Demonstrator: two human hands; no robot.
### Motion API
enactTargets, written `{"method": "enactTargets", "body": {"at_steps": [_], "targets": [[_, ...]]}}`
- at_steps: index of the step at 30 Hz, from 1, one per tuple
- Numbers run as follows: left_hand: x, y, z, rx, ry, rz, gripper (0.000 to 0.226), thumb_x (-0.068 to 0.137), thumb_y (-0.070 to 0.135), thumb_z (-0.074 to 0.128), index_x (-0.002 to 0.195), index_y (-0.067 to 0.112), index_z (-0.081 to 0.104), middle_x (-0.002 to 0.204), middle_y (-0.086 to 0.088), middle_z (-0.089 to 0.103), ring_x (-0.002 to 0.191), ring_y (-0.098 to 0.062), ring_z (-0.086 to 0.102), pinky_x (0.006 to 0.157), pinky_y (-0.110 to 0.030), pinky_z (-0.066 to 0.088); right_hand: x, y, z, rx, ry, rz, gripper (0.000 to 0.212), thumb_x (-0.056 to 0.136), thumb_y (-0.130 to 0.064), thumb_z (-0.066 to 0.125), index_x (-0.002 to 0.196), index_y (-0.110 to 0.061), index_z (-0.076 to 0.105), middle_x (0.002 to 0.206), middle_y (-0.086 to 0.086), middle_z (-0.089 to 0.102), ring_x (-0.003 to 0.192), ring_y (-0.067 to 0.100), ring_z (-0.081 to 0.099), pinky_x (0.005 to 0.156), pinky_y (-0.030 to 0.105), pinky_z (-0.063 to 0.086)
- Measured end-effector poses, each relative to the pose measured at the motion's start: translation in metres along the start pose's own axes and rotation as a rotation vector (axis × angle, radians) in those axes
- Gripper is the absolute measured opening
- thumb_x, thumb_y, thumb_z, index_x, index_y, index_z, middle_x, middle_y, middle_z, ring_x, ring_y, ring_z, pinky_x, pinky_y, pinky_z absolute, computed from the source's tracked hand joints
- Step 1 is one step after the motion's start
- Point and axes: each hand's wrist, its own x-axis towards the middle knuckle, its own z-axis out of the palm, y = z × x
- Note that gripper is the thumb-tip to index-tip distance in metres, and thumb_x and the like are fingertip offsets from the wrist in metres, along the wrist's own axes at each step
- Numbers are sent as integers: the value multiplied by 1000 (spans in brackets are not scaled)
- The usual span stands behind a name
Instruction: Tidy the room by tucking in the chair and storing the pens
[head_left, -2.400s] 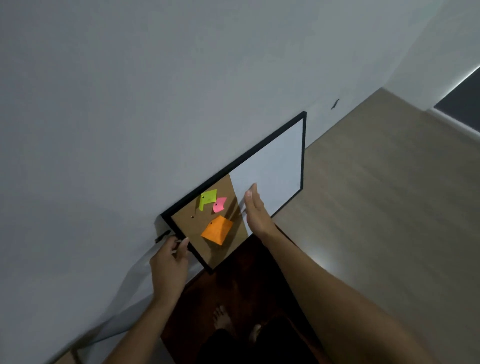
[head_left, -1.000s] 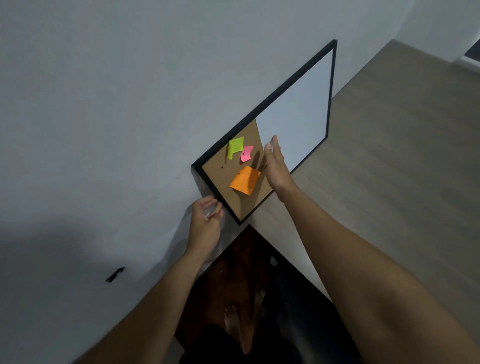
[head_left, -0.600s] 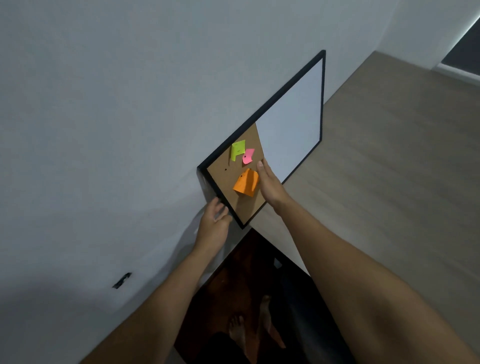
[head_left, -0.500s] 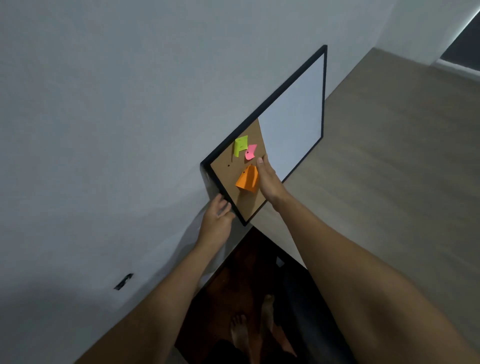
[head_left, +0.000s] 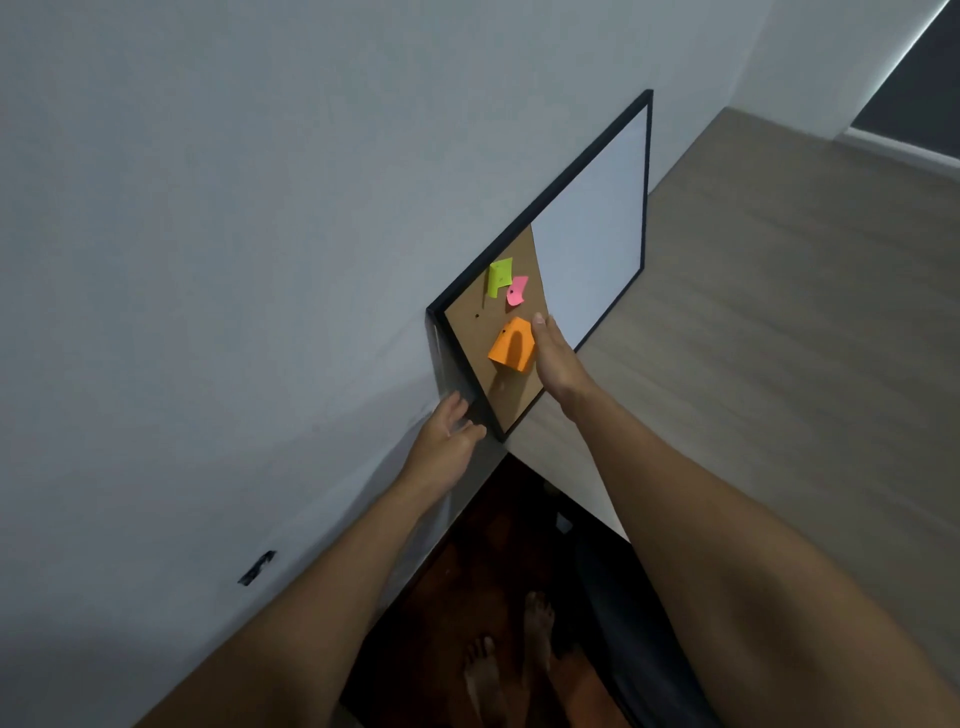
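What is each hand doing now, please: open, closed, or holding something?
Left hand: open, fingers at the lower corner of the board, not gripping it.
Right hand: open and flat, beside the orange note, holding nothing.
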Motion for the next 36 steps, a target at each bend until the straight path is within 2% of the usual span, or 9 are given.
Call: {"method": "enactTargets", "body": {"at_steps": [5,8,11,16,18,21,26,31,36], "targets": [[-19,-4,-12,77,-10,36,68,106,23,61,167,22,31,167,6,45,153,-17,44,129,-47,34,-44,9,-16,9,44,9,83,104,-73,24,170,-25,8,178,-3,11,164,20,11,129,44,13],[-34,-8,-16,84,-20,56,65,106,21,61,165,22,35,165,5,48,151,-18,46,128,-47,36,-75,14,-27,16,78,-6,83,104,-73,28,169,-22,18,175,-5,22,162,17,19,127,38,17],[-50,-9,-15,115,-39,82,62,107,20,60,164,22,37,163,5,50,150,-18,47,127,-47,37,-108,20,-40,0,103,-50,70,110,-60,29,165,-17,32,170,-2,35,158,17,29,117,30,22],[-76,-4,-7,188,-84,146,60,106,21,61,163,20,41,161,6,51,148,-18,48,119,-37,39,-160,38,-57,-42,183,-26,78,106,-68,33,164,-16,36,171,2,35,159,21,30,127,41,23],[-85,0,-1,204,-106,166,59,105,22,62,162,21,43,161,7,52,146,-18,50,119,-38,40,-181,47,-66,-41,214,-35,75,107,-65,35,163,-14,38,169,2,37,158,20,31,125,37,22],[-102,8,14,245,-164,206,58,104,23,62,160,23,45,160,7,53,146,-18,51,123,-48,41,-217,58,-83,-45,250,-68,71,110,-59,37,162,-11,40,169,3,39,156,18,34,121,29,23],[-136,17,51,330,-272,308,55,106,17,59,160,16,47,157,3,56,144,-17,52,122,-41,41,-275,83,-122,-74,314,-39,70,108,-58,43,159,-9,43,165,6,44,152,19,41,114,26,28],[-172,12,95,408,-347,419,50,105,11,61,154,10,53,150,1,60,132,-11,57,112,-31,43,-340,111,-165,-91,371,2,79,103,-63,51,160,-10,41,164,9,47,149,22,47,122,38,36],[-217,2,148,460,-397,480,47,103,11,63,150,14,57,149,0,64,136,-17,61,115,-38,48,-418,152,-211,-109,400,15,77,102,-60,55,161,-13,40,163,7,47,147,24,49,117,38,40]]}}
